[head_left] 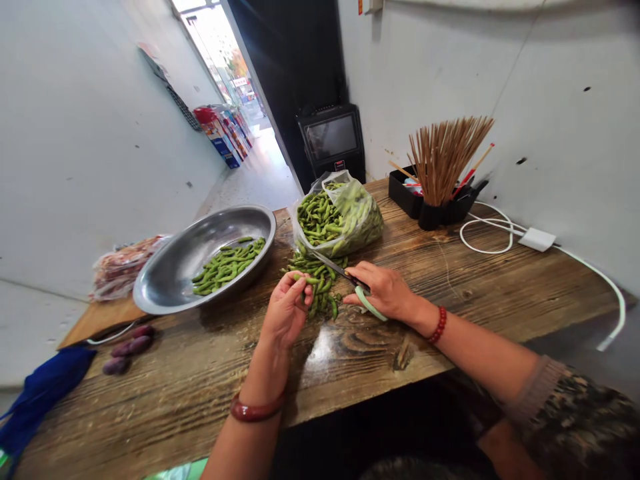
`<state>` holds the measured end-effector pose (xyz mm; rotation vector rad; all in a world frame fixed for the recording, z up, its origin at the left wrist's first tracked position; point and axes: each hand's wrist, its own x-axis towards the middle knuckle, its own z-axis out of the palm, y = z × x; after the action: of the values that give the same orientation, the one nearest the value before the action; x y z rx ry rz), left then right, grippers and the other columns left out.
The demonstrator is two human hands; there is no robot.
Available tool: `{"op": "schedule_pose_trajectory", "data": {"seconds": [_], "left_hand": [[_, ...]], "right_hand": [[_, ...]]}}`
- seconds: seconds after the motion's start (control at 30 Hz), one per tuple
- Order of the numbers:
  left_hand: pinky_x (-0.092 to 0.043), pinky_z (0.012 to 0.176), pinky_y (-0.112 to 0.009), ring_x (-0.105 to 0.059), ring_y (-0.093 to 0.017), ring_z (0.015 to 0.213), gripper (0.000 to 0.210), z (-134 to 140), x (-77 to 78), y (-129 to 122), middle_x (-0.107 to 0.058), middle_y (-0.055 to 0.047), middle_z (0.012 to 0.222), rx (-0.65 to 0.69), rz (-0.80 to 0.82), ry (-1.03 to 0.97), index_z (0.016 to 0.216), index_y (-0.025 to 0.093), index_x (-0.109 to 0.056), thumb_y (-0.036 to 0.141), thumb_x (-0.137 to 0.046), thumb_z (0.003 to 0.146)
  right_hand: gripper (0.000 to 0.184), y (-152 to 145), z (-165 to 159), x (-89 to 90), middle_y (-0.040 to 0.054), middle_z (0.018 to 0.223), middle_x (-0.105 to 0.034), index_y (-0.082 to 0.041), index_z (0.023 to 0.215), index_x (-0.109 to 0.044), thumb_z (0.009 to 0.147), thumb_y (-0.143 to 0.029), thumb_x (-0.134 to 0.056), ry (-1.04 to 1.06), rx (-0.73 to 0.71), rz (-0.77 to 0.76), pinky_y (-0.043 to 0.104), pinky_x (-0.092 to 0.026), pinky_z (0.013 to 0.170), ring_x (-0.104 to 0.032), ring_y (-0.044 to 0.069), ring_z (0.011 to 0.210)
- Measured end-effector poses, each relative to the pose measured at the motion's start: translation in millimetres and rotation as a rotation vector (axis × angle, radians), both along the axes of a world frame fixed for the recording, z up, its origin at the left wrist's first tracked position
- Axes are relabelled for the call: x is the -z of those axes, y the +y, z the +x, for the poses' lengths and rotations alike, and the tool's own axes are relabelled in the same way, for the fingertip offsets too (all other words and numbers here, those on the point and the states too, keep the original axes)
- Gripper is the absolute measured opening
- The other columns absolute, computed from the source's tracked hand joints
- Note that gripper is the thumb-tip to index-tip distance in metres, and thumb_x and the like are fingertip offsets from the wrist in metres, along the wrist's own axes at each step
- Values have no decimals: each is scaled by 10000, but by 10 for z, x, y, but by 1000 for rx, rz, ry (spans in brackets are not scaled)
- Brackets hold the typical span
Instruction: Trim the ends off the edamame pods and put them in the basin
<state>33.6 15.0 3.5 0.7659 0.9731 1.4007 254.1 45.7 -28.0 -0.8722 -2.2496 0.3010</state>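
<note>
Between the thumb and fingers of my left hand (287, 307) is a green edamame pod (311, 280). My right hand (383, 290) is closed around scissors (367, 301) with pale green handles, their blades pointing up and left over the loose pods. Those loose edamame pods (327, 305) lie in a heap on the wooden table, just beyond and between my hands. Behind them a clear plastic bag (367, 220) bulges with more pods. To the left, a wide metal basin (170, 267) holds a pile of pods (227, 267) on its right side.
Several purple-red oblong items (133, 345) lie left, near a blue cloth (50, 383). A bagged pack (127, 267) sits behind the basin on a wooden board (100, 319). Back right stand a black holder of wooden skewers (443, 167) and a white cable with an adapter (537, 239).
</note>
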Motion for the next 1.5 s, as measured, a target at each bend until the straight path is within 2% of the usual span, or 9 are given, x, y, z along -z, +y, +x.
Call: {"op": "schedule_pose_trajectory", "data": {"seconds": [0.17, 0.33, 0.5, 0.7, 0.93, 1.27, 1.5], "left_hand": [[-421, 479, -121, -532, -45, 579, 246, -5, 4, 9, -615, 16, 729, -8, -16, -83, 794, 141, -612, 135, -800, 635], [-465, 513, -129, -565, -53, 597, 237, 42, -12, -7, -625, 10, 752, -7, -36, -131, 793, 139, -614, 122, -797, 644], [-489, 544, -147, -574, -62, 604, 247, 119, 9, -36, -628, 4, 748, 65, -42, -111, 812, 134, -623, 140, -809, 650], [-408, 457, -137, -535, -56, 565, 234, 183, 44, -49, -623, -9, 733, 113, -29, -48, 788, 120, -617, 175, -808, 665], [-366, 441, -132, -511, -50, 551, 238, 189, 55, -42, -626, -18, 725, 110, -14, -33, 758, 121, -607, 203, -810, 663], [-307, 405, -116, -446, -33, 500, 244, 211, 20, -77, -619, -21, 710, 163, -29, -8, 729, 133, -560, 228, -783, 697], [-283, 383, -116, -419, -36, 474, 268, 107, -31, -65, -553, 26, 657, 82, -37, -35, 776, 160, -543, 217, -785, 677]], "right_hand": [[559, -35, 0, -71, 99, 1042, -598, -166, 1229, -527, 803, -487, -695, 1, -64, -14, 321, -494, 761, -589, 208, 877], [543, -56, -27, -79, 97, 1037, -593, -176, 1229, -528, 798, -452, -711, -43, -85, -26, 337, -496, 764, -578, 224, 902], [551, -69, -47, -69, 98, 1037, -591, -176, 1230, -526, 797, -465, -707, -22, -101, -40, 343, -498, 774, -578, 227, 910], [546, -72, -45, -75, 107, 1056, -588, -169, 1243, -521, 809, -446, -702, 21, -99, -56, 335, -503, 772, -586, 214, 892], [561, -70, -49, -63, 105, 1057, -581, -184, 1247, -517, 793, -447, -717, 47, -107, -40, 351, -506, 789, -582, 224, 916], [457, -65, -61, -32, 100, 1012, -592, -166, 1201, -511, 853, -424, -656, 40, -101, 10, 328, -502, 758, -574, 213, 875], [399, -72, -57, -26, 86, 982, -614, -168, 1166, -533, 862, -396, -653, -24, -53, 42, 303, -506, 718, -599, 206, 844]]}}
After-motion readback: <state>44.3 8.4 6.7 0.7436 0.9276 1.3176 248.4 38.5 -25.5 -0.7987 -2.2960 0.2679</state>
